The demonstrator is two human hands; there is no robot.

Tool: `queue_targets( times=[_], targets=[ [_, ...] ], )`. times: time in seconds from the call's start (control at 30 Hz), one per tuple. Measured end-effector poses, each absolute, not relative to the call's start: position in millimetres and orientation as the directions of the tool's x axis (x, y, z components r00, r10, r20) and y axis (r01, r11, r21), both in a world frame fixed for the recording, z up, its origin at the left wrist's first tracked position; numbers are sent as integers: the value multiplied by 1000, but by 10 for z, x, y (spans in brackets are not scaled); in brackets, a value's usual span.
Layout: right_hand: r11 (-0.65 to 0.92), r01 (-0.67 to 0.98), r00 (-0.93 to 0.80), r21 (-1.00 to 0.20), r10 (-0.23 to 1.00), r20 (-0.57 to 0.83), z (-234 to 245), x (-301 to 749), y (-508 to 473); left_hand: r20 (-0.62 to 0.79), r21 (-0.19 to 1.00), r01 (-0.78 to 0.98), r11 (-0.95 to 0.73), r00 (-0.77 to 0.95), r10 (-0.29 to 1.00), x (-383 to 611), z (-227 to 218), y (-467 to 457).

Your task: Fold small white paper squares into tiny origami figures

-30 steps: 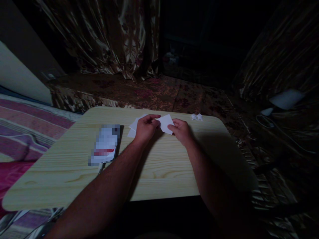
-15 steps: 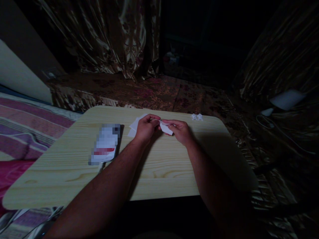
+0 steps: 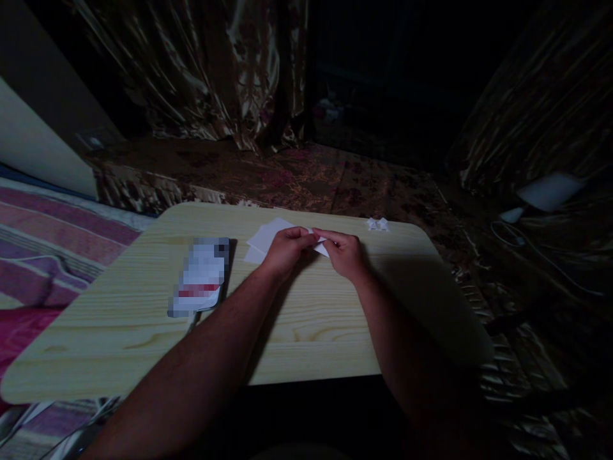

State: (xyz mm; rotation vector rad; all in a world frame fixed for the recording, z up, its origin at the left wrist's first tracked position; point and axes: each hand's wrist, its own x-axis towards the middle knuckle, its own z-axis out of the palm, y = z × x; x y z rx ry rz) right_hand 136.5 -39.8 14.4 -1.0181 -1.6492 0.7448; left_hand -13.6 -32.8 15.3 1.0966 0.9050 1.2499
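Between both hands is a small white piece of folded paper [image 3: 322,250], held above the far half of the wooden table [image 3: 306,332]. My left hand [image 3: 288,249] pinches its left end, thumb and fingers closed. From the other side my right hand [image 3: 343,250] grips it, with the thumb and forefinger close to my left fingertips. Most of the paper is hidden by the fingers. Just left of my left hand lie several white paper sheets [image 3: 269,235], overlapping. Two small folded white paper shapes [image 3: 378,224] sit side by side near the table's far edge.
A phone [image 3: 204,275], partly blurred out, lies on the left of the table with a cable [image 3: 192,321] at its lower end. Beyond the right side are a white lamp [image 3: 550,191] and its cord. A striped bedcover [image 3: 43,236] is at the left.
My left hand has moved right, bringing its fingertips against those of my right hand. Less of the held paper shows now, and more of the loose sheets is uncovered.
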Motion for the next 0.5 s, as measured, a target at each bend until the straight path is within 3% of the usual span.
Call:
queue_targets(
  times=[0.27,0.5],
  targets=[
    [275,82,-152,-958,953,261,148,1372,-384,81,968,-241,-73,24,996,-182,88,-258],
    [241,117,-81,-963,969,233,145,1432,-298,161,986,-46,-161,-12,987,-187,74,-259]
  ],
)
